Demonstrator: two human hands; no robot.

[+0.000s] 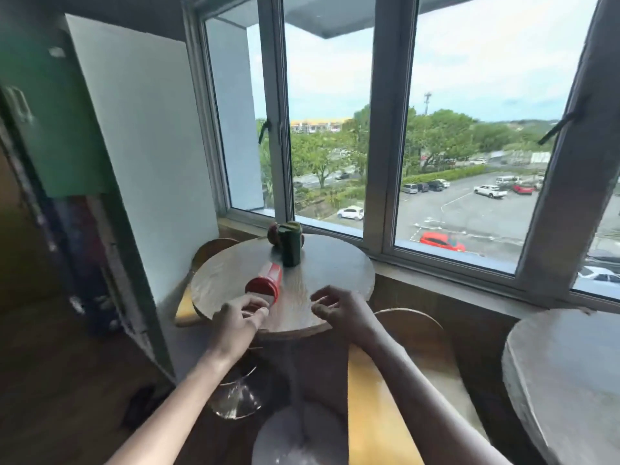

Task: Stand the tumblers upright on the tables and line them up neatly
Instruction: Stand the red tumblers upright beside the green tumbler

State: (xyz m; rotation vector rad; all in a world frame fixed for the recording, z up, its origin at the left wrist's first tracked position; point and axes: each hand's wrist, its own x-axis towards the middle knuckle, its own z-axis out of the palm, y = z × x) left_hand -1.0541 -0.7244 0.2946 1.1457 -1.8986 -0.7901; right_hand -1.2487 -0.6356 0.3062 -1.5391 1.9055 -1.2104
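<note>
A red tumbler lies on its side on the round wooden table, its lid end toward me. A dark green tumbler stands upright behind it, near the window. My left hand hovers at the table's near edge just below the red tumbler's lid, fingers curled and apart, holding nothing. Over the table's near right edge my right hand is empty too, with its fingers loosely bent. A small red and green object sits behind the green tumbler, partly hidden.
A second round table stands at the right. Wooden chairs with yellow seats flank the near table, one at its left. A white wall rises at the left and a large window runs behind.
</note>
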